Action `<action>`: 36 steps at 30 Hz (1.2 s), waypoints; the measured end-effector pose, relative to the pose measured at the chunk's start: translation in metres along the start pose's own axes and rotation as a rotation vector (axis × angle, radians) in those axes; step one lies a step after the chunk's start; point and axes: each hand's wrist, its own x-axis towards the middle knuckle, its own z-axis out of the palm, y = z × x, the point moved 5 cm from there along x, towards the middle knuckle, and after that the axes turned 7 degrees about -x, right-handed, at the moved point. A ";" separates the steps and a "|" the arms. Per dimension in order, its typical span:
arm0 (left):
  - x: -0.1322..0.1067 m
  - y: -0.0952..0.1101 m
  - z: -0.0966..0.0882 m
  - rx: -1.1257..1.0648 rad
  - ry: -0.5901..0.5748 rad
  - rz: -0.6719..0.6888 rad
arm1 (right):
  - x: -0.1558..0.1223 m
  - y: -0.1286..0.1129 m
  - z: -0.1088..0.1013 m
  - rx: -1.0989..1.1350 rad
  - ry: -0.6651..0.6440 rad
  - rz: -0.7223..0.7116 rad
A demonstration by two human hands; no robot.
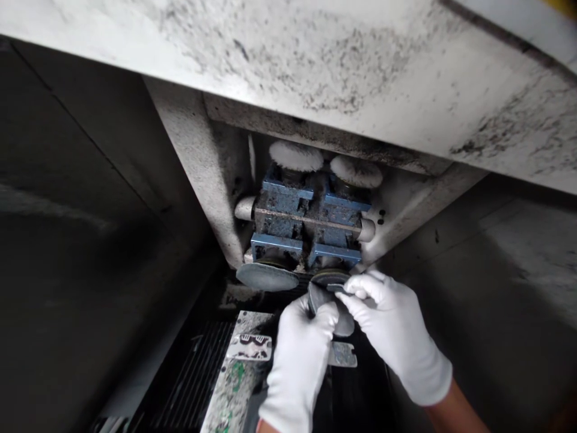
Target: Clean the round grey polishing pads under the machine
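Note:
In white gloves, both my hands are at the lower right of a blue machine head. My left hand is closed on a grey sanding disc, which is bent and hangs partly loose below a round pad. The fingers of my right hand pinch the edge of grey disc material at the pad's front. To the left, another grey disc lies flat on its own pad. Two white fluffy pads sit on the upper side of the head.
Below stands a dirty fixture plate carrying a patterned metal piece; a second metal piece lies right of my left wrist. A dusty pale beam crosses overhead. Dark walls close in on both sides.

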 end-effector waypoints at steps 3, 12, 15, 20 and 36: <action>-0.002 -0.004 -0.002 0.011 0.016 -0.027 | -0.002 -0.001 0.001 -0.059 -0.007 -0.027; -0.002 -0.001 0.001 -0.005 -0.003 -0.040 | -0.002 0.000 0.002 -0.022 0.038 -0.016; -0.002 0.000 0.001 0.017 -0.008 -0.030 | -0.002 -0.001 0.002 -0.011 0.075 0.001; 0.001 -0.006 -0.002 0.036 -0.007 -0.034 | -0.002 -0.003 0.000 -0.036 0.096 0.025; 0.000 -0.005 0.000 -0.027 -0.012 0.045 | -0.004 -0.007 -0.004 -0.102 0.149 -0.054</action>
